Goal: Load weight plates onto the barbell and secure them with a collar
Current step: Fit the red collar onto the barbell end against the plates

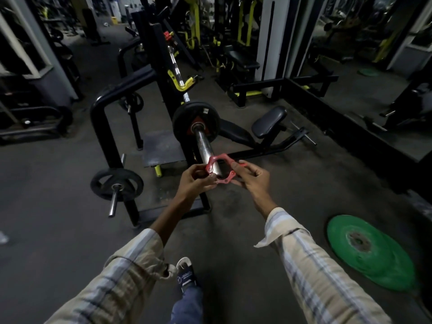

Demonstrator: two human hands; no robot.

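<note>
A barbell rests on a black bench rack, and its steel sleeve (205,146) points toward me. One black weight plate (196,123) sits far up the sleeve against the bar's shoulder. A red clamp collar (219,168) is around the very tip of the sleeve, with its lever swung out to the right. My left hand (196,181) pinches the collar's left side. My right hand (249,177) holds its right side and the lever. Another red collar (167,36) shows on the bar's far end.
A green bumper plate (369,251) lies flat on the floor at the right. A smaller black plate (117,183) hangs on a storage peg at the rack's lower left. A padded seat (268,122) stands behind the bar. My shoe (185,272) is below.
</note>
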